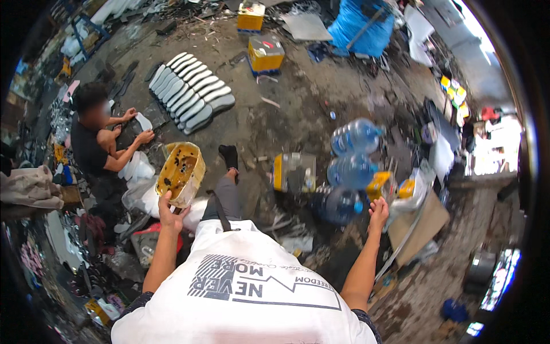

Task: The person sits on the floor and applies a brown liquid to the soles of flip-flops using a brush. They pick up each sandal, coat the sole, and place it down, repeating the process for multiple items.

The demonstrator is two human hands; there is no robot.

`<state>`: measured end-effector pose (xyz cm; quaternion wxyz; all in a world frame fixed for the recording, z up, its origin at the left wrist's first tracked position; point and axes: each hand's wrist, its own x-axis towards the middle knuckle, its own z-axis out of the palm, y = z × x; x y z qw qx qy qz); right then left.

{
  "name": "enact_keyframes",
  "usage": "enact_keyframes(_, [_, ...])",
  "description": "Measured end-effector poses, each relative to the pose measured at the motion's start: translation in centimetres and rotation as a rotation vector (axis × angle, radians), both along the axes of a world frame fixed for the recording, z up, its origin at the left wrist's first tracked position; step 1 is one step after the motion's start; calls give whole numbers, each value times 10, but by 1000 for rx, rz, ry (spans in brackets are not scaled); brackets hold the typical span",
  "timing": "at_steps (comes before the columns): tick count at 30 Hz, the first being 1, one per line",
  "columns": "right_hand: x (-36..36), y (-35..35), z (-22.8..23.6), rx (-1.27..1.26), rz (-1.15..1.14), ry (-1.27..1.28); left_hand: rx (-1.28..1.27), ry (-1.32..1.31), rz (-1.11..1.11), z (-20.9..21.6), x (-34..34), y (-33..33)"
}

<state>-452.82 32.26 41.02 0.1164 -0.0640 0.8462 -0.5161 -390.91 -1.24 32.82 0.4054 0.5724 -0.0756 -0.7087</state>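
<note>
My left hand [170,212] grips the near end of a yellowish cut-open plastic container [196,167], tilted, with dark specks and stains on its inside. My right hand [377,212] is held out to the right, its fingers loosely bent and apart, with nothing seen in them. Just beyond its fingertips is a yellow box [378,184]; whether they touch cannot be told. Large blue-tinted water bottles [348,172] lie to the left of that box.
At left a crouching person [94,132] holds a pale shoe sole [143,121]. Rows of grey-white soles [192,92] lie on the dirty floor. Yellow boxes [266,54] and a blue plastic sheet [361,28] are farther off. A tan board [418,226] leans at right.
</note>
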Motion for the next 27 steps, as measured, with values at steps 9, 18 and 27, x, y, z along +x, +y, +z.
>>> enact_keyframes(9, [-87, -363, -105, 235, 622, -6, 109, -21, 101, -36, -225, -229])
enact_keyframes(18, [-249, -781, -126, 175, 1289, 312, 110, -93, 226, -140, -432, -417])
enact_keyframes(27, [-306, -1068, -430, 198, 1955, 693, 317, -150, 632, -385, -607, -530])
